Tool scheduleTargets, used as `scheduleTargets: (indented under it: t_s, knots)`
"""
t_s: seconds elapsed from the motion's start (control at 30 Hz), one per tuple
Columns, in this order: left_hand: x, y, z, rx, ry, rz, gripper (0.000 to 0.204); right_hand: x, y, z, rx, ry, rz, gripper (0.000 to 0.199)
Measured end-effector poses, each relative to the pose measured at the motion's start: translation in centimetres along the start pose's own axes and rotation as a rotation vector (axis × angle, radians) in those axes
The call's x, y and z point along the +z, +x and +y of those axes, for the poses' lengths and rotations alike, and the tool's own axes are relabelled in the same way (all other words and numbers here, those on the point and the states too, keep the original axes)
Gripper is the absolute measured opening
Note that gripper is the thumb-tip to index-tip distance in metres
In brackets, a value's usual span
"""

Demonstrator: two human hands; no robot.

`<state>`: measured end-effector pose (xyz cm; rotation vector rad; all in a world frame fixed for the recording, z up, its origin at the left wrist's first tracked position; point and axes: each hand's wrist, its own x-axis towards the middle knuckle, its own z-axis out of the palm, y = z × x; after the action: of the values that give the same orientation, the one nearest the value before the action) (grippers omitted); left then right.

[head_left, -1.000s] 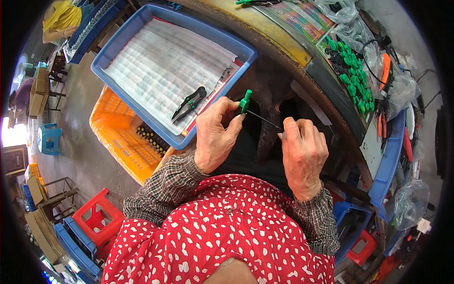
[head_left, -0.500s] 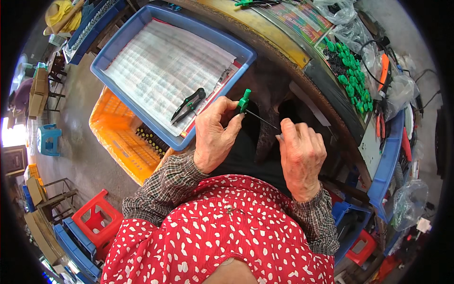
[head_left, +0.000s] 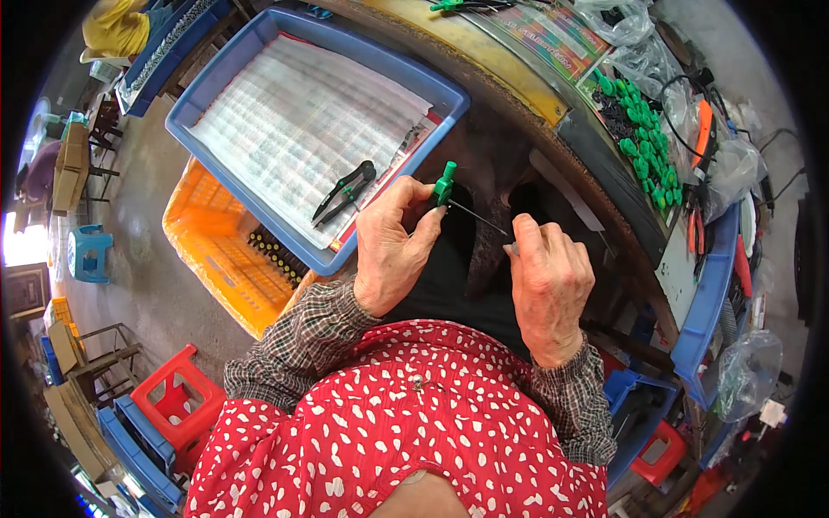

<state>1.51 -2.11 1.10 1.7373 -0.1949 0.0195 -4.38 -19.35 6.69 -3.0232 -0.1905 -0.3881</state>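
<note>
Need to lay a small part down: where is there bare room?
The white sheet in the blue tray is bare left of the black clippers. Grey floor lies open between blue stool and orange crate. The right-hand worktop is crowded with green pieces and plastic bags.

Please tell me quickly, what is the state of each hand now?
Left hand: closed, holding a green handle.
Right hand: curled closed near a thin rod; whether it holds anything cannot be told.
</note>
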Motion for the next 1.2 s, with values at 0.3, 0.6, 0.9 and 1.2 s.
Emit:
scheduleTargets:
  t_s: [0.3, 0.6, 0.9, 1.2]
  knots:
    - [-0.1, -0.1, 0.1, -0.031, -0.028, -0.003, 0.01, -0.1, -0.1, 0.2, -0.057, 0.12, 0.043, 0.029]
    - [-0.2, -0.2, -0.4, 0.007, 0.005, 0.006, 0.01, -0.3, 0.2, 0.0, -0.019, 0.298, -0.03, 0.022]
    - [0.1, -0.2, -0.7, -0.022, -0.108, 0.005, 0.011, 0.1, 0.2, -0.3, -0.043, -0.017, 0.032, 0.032]
    - [-0.3, -0.2, -0.5, -0.023, -0.031, -0.001, 0.011, -0.3, 0.0, 0.1, -0.04, 0.268, -0.005, 0.031]
